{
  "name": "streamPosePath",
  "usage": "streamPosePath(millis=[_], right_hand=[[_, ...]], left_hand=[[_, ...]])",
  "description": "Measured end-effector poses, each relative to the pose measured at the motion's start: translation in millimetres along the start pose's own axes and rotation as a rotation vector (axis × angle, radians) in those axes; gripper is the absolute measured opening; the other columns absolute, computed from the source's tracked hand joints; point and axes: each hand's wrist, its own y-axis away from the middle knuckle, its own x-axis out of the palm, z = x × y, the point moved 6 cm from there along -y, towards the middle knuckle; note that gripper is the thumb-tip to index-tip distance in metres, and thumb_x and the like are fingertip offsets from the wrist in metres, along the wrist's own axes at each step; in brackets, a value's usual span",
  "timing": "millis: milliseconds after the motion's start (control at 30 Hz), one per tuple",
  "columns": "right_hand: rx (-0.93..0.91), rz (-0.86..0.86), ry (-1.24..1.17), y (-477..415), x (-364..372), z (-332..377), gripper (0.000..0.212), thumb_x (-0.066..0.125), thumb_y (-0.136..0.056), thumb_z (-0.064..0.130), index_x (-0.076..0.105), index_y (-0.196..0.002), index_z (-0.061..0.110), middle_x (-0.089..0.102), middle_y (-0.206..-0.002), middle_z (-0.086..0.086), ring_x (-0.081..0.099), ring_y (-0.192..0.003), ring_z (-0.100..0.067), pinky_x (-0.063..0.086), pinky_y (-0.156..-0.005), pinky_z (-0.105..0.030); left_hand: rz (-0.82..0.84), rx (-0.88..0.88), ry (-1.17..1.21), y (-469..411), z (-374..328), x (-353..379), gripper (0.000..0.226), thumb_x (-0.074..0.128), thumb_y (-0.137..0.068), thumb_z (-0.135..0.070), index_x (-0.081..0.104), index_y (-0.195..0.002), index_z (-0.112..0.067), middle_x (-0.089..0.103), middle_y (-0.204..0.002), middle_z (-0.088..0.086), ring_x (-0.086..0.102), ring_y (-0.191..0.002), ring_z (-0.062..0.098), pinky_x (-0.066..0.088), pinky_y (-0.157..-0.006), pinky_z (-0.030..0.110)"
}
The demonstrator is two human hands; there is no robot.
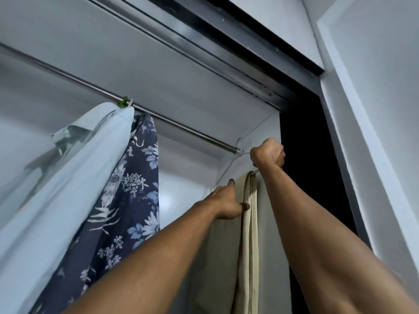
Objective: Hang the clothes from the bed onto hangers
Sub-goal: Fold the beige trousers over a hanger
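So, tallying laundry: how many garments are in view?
3: pale blue shirt on the rail at left, navy floral garment beside it, beige garment on a hanger held at right; more may be hidden.

Dim, cool, soft light; slight blur; wide-angle edge distortion.

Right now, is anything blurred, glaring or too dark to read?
Head view: the light blue shirt looks smeared at left; a soft bright patch sits on the wardrobe back panel; the gap behind the right hand is black, no detail.
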Motion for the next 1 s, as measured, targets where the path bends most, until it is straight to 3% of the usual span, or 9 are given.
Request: streamPosePath(millis=[200,333,433,533,667,767,833,900,1000], right_hand=[[0.009,0.001,-0.056,-12,17,1,0.010,0.073,-0.089,0.016,0.066,-0.082,0.014,0.073,-0.086,-0.010,0.075,-0.075,-0.028,0.065,-0.072,-0.041],[0.014,0.090,-0.092,0,33,-3,0.015,0.070,-0.096,0.015,0.064,-0.082,0.012,0.065,-0.079,-0.006,0.072,-0.058,-0.023,0.064,-0.059,-0.036],[0.012,0.108,-0.100,1,34,-4,0.019,0.069,-0.098,0.018,0.064,-0.082,0.010,0.067,-0.077,-0.005,0.070,-0.052,-0.019,0.051,-0.046,-0.026],[0.019,0.145,-0.126,4,29,0,0.018,0.071,-0.096,0.021,0.068,-0.086,0.007,0.073,-0.074,-0.008,0.071,-0.050,-0.019,0.052,-0.045,-0.024],[-0.039,0.089,-0.014,13,11,7,0.022,0.071,-0.090,0.030,0.067,-0.088,0.008,0.072,-0.084,-0.007,0.071,-0.073,-0.022,0.058,-0.067,-0.030],[-0.069,0.085,0.048,22,0,7,0.021,0.067,-0.092,0.024,0.056,-0.083,0.010,0.057,-0.086,-0.007,0.056,-0.083,-0.028,0.046,-0.070,-0.032],[-0.063,0.077,0.054,35,-7,5,0.020,0.066,-0.093,0.025,0.057,-0.084,0.009,0.057,-0.085,-0.007,0.059,-0.086,-0.030,0.050,-0.072,-0.034],[-0.064,0.042,0.060,51,-15,0,0.028,0.064,-0.092,0.029,0.064,-0.106,0.005,0.066,-0.102,-0.012,0.067,-0.097,-0.034,0.051,-0.076,-0.034],[-0.024,0.048,0.077,88,-26,-13,0.045,0.062,-0.094,0.028,0.056,-0.131,0.003,0.065,-0.124,-0.017,0.065,-0.115,-0.037,0.041,-0.078,-0.032]], left_hand=[[0.016,-0.044,-0.032,-8,13,16,0.100,0.065,-0.096,-0.049,0.002,-0.165,-0.012,0.033,-0.163,0.018,0.042,-0.144,0.037,0.045,-0.112,0.041],[-0.011,-0.039,-0.032,-6,17,13,0.096,0.066,-0.096,-0.047,0.009,-0.163,-0.010,0.041,-0.158,0.019,0.048,-0.138,0.036,0.049,-0.107,0.043],[-0.017,-0.028,-0.022,0,20,9,0.096,0.066,-0.098,-0.044,0.003,-0.164,-0.013,0.037,-0.161,0.018,0.046,-0.141,0.036,0.047,-0.109,0.044],[-0.015,-0.044,-0.024,8,26,6,0.095,0.065,-0.098,-0.045,0.005,-0.164,-0.015,0.040,-0.158,0.018,0.049,-0.137,0.037,0.049,-0.105,0.044],[0.019,-0.054,-0.033,19,35,11,0.094,0.066,-0.096,-0.045,0.007,-0.163,-0.015,0.042,-0.156,0.018,0.050,-0.135,0.037,0.050,-0.103,0.045],[0.037,-0.051,-0.042,29,38,15,0.093,0.066,-0.096,-0.045,0.008,-0.163,-0.016,0.044,-0.154,0.017,0.053,-0.131,0.036,0.052,-0.100,0.044],[0.061,-0.056,-0.057,37,42,19,0.092,0.066,-0.096,-0.046,0.010,-0.163,-0.017,0.046,-0.152,0.017,0.054,-0.129,0.036,0.052,-0.100,0.044],[0.076,-0.054,-0.075,48,45,28,0.092,0.066,-0.094,-0.049,0.012,-0.162,-0.018,0.049,-0.149,0.018,0.056,-0.126,0.036,0.053,-0.100,0.047],[0.114,-0.064,-0.091,74,50,48,0.093,0.064,-0.095,-0.049,0.011,-0.162,-0.012,0.052,-0.146,0.019,0.057,-0.126,0.038,0.052,-0.102,0.047]])
